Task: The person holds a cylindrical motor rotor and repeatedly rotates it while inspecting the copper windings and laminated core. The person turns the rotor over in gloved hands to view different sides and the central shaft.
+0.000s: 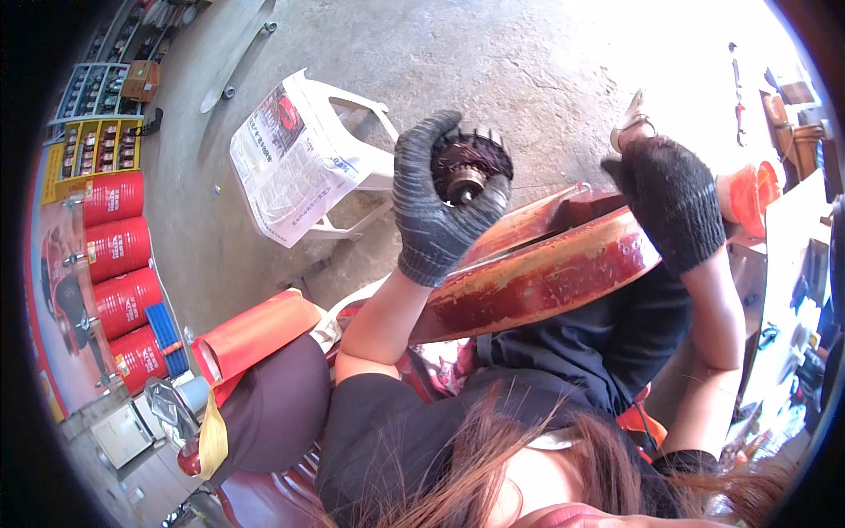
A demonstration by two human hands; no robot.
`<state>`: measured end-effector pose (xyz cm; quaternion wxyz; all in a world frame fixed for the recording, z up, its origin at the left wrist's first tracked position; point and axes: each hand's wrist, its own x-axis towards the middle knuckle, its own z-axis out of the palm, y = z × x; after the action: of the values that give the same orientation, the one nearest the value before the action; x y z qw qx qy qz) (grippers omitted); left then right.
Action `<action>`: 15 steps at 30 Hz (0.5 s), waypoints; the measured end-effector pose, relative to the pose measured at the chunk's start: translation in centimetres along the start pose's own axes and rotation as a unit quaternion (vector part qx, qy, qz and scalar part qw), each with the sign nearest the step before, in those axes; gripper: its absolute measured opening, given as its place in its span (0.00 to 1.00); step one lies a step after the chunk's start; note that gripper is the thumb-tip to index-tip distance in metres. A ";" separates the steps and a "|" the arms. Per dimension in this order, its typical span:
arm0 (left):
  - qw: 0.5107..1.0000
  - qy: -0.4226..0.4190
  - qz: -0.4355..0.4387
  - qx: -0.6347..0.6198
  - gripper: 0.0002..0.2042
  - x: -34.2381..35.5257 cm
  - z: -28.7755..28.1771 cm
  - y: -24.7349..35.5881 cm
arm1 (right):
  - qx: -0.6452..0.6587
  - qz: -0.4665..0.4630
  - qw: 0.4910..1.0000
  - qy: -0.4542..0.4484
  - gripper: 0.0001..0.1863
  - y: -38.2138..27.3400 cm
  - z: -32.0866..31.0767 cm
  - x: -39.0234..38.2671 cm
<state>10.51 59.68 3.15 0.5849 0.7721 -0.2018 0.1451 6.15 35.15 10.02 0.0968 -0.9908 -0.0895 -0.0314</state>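
Note:
My left hand (422, 202), in a dark knitted glove, holds up a motor armature (473, 167). It is round and dark, with copper-coloured windings, a toothed rim and a metal shaft end facing me. My right hand (673, 198), in a similar black glove, is closed on a small pale object with a shiny metal ring (631, 123); its kind is unclear, and the glove hides most of it. The two hands are well apart. Below them a worn red-brown wooden piece (546, 273) with a curved side and a long opening lies across, in front of my lap.
A white plastic stool (365, 110) with newspaper (295, 158) over it stands beyond my left hand. Red drums (119, 242) and shelves of bottles (101, 145) line the left side. An orange-red bag (260, 334) is near my left elbow. A cluttered bench (783, 290) runs along the right.

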 end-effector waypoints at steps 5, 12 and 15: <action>0.969 0.024 -0.149 -0.196 0.26 -0.3 -0.8 1.0 | 0.293 0.061 0.954 -0.025 0.34 -3.6 -4.2 -3.6; 0.724 -0.098 -0.417 -0.541 0.21 -0.7 -1.0 -1.3 | 0.766 0.077 0.638 -0.005 0.24 -1.3 0.9 -7.2; 0.715 -0.132 -0.424 -0.539 0.23 -0.3 -0.5 -0.5 | 0.917 -0.143 0.371 0.032 0.38 0.6 1.6 -0.3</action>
<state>10.50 60.34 2.72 0.8699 0.3415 0.0278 -0.3548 6.00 34.81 8.35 0.9428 -0.2655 -0.2002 0.0249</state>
